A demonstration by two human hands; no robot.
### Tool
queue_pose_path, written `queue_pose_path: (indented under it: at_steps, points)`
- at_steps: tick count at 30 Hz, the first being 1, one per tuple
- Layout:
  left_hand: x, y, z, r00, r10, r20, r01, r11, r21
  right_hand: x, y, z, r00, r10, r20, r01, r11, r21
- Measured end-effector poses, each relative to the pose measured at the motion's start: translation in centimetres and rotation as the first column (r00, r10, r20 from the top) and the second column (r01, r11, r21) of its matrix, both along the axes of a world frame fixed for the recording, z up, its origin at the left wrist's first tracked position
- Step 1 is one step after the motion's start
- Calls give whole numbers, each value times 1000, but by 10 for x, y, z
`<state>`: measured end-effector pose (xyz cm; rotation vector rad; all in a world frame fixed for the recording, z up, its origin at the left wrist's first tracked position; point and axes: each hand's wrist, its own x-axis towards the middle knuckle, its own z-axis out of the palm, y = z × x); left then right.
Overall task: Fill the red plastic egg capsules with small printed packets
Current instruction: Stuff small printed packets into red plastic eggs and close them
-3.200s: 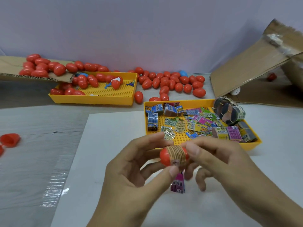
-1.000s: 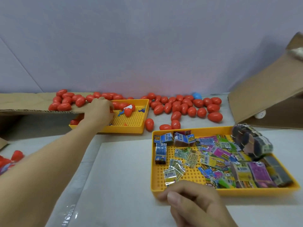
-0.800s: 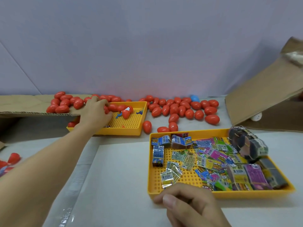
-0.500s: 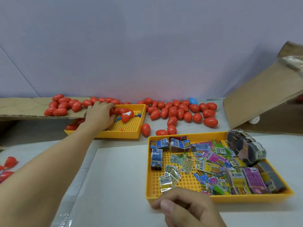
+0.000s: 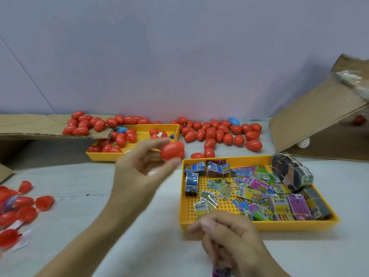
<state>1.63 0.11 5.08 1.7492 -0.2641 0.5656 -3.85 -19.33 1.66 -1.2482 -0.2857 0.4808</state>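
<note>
Fingers and thumb of the left hand pinch a red egg capsule, held in the air above the worktop between the two yellow trays. The right hand sits low by the near edge of the worktop, just in front of the nearer tray; its grip is curled round a small pink-and-dark printed packet that pokes out below the fingers, though blur hides the exact hold. That nearer tray, toward the right side, carries a loose heap of printed packets in blue, green, pink and yellow, with a banded bundle of packets leaning on its far right corner. The farther tray, near the back edge, holds several red capsules and a blue one. More closed red capsules lie scattered along the back edge beside it, some resting on a flat cardboard sheet at the back left. Opened red capsule halves lie at the left edge. A tilted cardboard flap stands at the right back corner.
</note>
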Motion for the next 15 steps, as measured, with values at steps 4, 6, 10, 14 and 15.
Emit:
queue_pose_path:
  at_steps: [4,6,10,14,15]
  points:
    - [-62,-39,-17,987,-160,-23,155,975,-159,-3,-4,3,992,-81,-94,89,993,80]
    - [-76,-49,-22,978,-206,-22,201,970,-133,-3,-12,7,976,-128,-177,147,984,101]
    - [-89,-55,-27,963,-264,-57,255,958,-130,-4,-27,18,980,-181,-88,172,980,-101]
    - [-96,-54,-28,964,-260,-56,254,963,-87,-10,-28,22,995,-92,48,103,942,-319]
    - [-96,-53,-28,963,-261,-63,255,963,-90,-12,-28,22,995,-76,63,93,935,-342]
